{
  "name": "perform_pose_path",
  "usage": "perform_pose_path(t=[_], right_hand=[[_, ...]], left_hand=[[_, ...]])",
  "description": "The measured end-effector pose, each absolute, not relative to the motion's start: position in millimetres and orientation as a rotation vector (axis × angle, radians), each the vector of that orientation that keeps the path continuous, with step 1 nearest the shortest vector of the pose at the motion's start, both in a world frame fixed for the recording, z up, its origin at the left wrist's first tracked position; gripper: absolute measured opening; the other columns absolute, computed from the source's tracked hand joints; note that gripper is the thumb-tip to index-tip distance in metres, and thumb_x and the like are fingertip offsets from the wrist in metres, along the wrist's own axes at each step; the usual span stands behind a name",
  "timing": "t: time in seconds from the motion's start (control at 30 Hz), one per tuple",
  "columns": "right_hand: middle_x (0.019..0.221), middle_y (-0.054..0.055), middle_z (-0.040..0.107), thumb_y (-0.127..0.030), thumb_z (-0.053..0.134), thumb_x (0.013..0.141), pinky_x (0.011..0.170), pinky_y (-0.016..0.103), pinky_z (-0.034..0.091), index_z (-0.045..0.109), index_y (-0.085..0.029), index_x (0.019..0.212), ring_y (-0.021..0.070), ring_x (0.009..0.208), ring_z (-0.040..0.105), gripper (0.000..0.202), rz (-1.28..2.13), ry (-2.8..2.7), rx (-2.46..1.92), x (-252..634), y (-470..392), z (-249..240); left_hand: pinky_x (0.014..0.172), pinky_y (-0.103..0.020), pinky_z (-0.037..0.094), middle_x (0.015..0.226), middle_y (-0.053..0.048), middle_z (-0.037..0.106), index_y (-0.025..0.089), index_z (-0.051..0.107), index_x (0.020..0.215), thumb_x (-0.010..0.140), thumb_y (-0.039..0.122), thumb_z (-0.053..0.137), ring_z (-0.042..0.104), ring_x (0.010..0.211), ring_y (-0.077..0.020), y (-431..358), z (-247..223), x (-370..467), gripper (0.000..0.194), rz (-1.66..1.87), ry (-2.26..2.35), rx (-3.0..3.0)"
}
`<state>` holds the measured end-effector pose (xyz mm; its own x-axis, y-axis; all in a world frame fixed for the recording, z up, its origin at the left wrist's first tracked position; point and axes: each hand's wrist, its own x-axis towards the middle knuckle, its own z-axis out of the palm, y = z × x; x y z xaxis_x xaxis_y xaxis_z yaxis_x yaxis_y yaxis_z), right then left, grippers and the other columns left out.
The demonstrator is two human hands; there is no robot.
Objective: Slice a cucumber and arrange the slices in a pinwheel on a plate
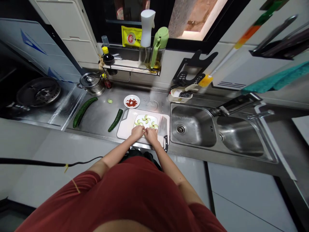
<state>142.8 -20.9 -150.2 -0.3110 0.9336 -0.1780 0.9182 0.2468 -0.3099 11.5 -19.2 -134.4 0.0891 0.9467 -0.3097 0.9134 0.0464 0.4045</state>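
Both hands meet at the near edge of a white plate (142, 116) on a pale cutting board (127, 128). My left hand (138, 132) and my right hand (151, 134) are closed, fingertips together. Between them is something small and pale, mostly hidden by the fingers. On the plate, thin green-edged cucumber slices (146, 119) form several pinwheels with red bits at their centres. A cleaver (163, 126) lies on the board just right of my right hand, its black handle toward me. Left of the board rests a cut length of cucumber (115, 120).
A small dish of chopped red pieces (131, 102) sits behind the board. A whole cucumber (84, 111), a cucumber end (110, 101) and a lidded pot (91, 84) are to the left. The double sink (193, 127) adjoins the board's right side. Bottles stand on a rack (132, 68).
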Motion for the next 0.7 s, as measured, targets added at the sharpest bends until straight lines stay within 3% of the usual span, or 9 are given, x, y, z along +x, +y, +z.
perform_pose_path(t=[0.7], right_hand=[[0.097, 0.008, 0.066, -0.025, 0.044, 0.094, 0.081, 0.033, 0.024, 0.065, -0.018, 0.091, 0.0219, 0.092, 0.053, 0.022, 0.536, -2.461, -1.785, 145.0, -23.4, -150.5]], left_hand=[[0.082, -0.027, 0.044, 0.105, -0.005, 0.068, 0.024, 0.067, 0.101, 0.086, 0.022, 0.051, 0.060, 0.099, -0.0185, -22.7, -132.9, 11.5, 0.022, 0.106, 1.820, 1.807]])
